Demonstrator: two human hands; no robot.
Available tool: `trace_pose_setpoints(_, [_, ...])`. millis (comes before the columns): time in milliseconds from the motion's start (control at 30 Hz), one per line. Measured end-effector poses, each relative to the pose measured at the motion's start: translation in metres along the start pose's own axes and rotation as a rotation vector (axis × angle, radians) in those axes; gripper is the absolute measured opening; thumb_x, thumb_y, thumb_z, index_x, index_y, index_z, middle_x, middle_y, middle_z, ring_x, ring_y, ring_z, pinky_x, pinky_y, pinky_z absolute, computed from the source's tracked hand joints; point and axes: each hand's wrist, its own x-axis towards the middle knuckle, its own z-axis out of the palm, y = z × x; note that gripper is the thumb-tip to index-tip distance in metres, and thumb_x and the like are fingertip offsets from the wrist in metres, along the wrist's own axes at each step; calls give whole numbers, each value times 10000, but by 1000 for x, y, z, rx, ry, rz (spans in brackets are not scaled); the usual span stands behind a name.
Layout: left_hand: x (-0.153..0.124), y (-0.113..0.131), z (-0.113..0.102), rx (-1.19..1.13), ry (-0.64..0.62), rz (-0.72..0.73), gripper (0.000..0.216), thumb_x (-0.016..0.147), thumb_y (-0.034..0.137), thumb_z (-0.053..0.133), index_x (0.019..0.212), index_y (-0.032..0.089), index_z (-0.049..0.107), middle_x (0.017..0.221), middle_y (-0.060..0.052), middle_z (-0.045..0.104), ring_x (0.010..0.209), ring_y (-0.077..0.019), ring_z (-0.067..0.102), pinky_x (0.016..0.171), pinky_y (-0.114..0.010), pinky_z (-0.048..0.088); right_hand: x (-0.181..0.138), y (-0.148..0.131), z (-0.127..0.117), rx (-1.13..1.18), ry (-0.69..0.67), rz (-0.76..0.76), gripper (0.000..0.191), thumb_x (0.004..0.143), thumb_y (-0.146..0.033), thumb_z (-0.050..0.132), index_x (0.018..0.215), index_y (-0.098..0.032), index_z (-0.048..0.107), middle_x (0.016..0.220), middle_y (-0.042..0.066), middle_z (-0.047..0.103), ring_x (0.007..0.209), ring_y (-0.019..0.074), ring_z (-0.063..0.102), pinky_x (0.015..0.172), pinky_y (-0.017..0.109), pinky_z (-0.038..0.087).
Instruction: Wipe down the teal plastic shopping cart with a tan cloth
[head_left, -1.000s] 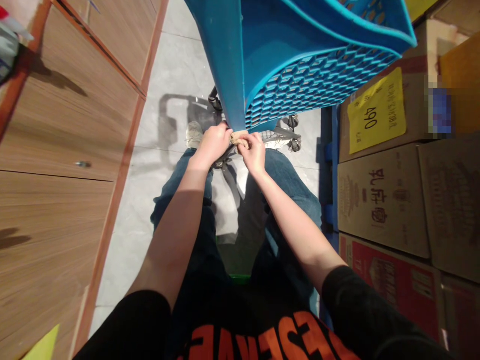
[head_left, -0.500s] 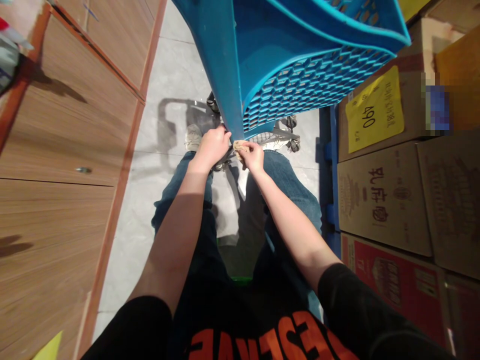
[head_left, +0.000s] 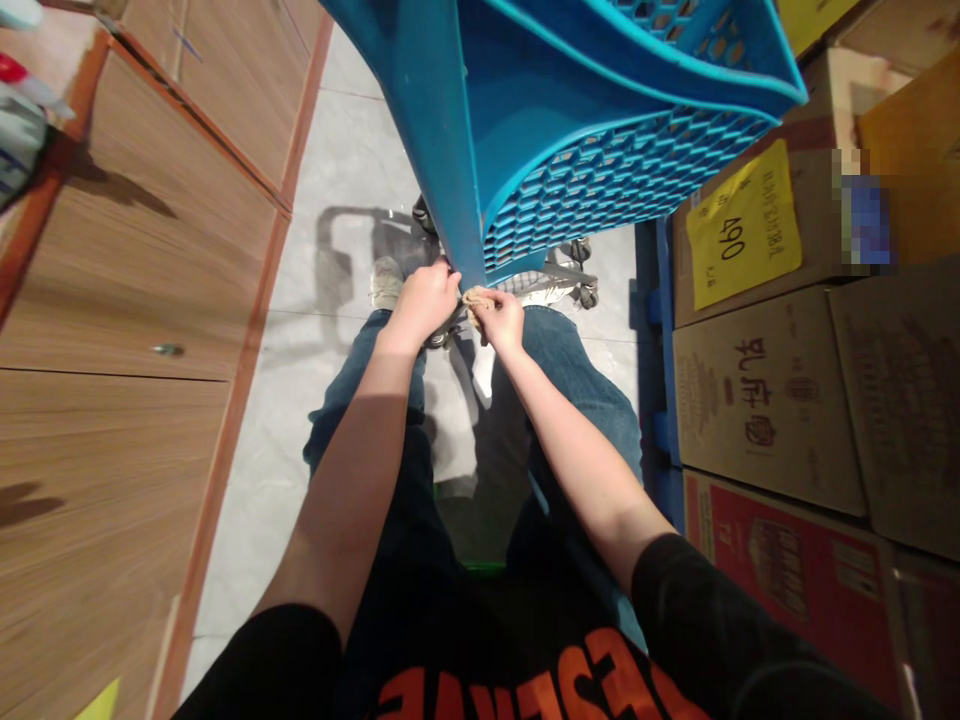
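A blue plastic shopping cart (head_left: pixel 517 130) with honeycomb mesh sides stands in front of my knees. My left hand (head_left: pixel 426 302) is closed at the bottom of the cart's upright, its fingertips partly hidden behind the frame. Just to its right, my right hand (head_left: pixel 502 320) pinches a crumpled beige cloth (head_left: pixel 475 298) against the low part of the cart, near the grey wheel frame. Cart casters (head_left: pixel 585 290) show beyond my hands, close to the floor.
Wooden cabinets (head_left: pixel 150 250) line the left side. Stacked cardboard cartons (head_left: pixel 765 400) stand on a blue pallet (head_left: pixel 663 330) to the right, one carrying a yellow price sign (head_left: pixel 742 225). Grey floor tiles (head_left: pixel 345 130) run between them.
The right hand and cloth have shifted slightly downward and left along the cart's low part. The left hand keeps its place, and the view has tilted a little.
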Motion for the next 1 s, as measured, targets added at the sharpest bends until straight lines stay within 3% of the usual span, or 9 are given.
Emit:
trace_pose_setpoints(100, [0,0,0,0,12,-7,443,1101,247,403,1403,65,671,1298,-252,789,1288,-397,747,1124,-475,563,0,0,5,47,-52,-54,179,763,-250,863,932,-212,817,1016,43,816,996,246,748,1053,408,602])
trace_pose_setpoints(167, [0,1,-1,1,10,-12,447,1100,249,402,1411,68,667,1307,-253,786,1293,-400,745,1125,-480,564,2,1,8,80,-53,8,170,752,-240,855,910,-202,806,995,43,826,978,248,759,1043,410,610])
trace_pose_setpoints(300, [-2,3,-3,3,-14,-18,451,1101,247,397,1421,70,661,1333,-258,779,1307,-409,740,1134,-493,560,10,4,3,168,87,176,171,754,-230,807,917,-182,783,996,58,838,970,248,773,1024,407,624])
trace_pose_setpoints(467, [-2,3,-3,8,-5,-14,457,1097,261,394,1416,74,662,1336,-258,778,1311,-403,736,1147,-496,554,19,0,-8,243,175,47,198,801,-258,764,983,-181,778,1088,71,824,1082,238,772,1100,396,594])
trace_pose_setpoints(633, [-1,1,-1,11,4,-18,451,1092,269,400,1423,97,653,1316,-243,784,1289,-383,745,1139,-464,551,20,-4,-4,319,176,195,194,783,-274,769,947,-173,738,988,64,813,973,226,765,999,391,645])
trace_pose_setpoints(900, [-2,4,5,39,47,-54,458,1070,332,406,1349,88,676,1252,-249,797,1202,-377,766,1103,-456,575,43,-12,-28,350,336,-106,299,908,-369,673,1122,-167,725,1128,96,775,1125,240,765,1070,439,630])
trace_pose_setpoints(1000, [-4,11,2,45,48,-77,463,1067,356,424,1331,90,695,1258,-254,800,1204,-393,768,1097,-473,583,48,-8,-22,414,353,-44,344,918,-388,651,1170,-159,701,1151,114,770,1154,248,766,1072,443,640])
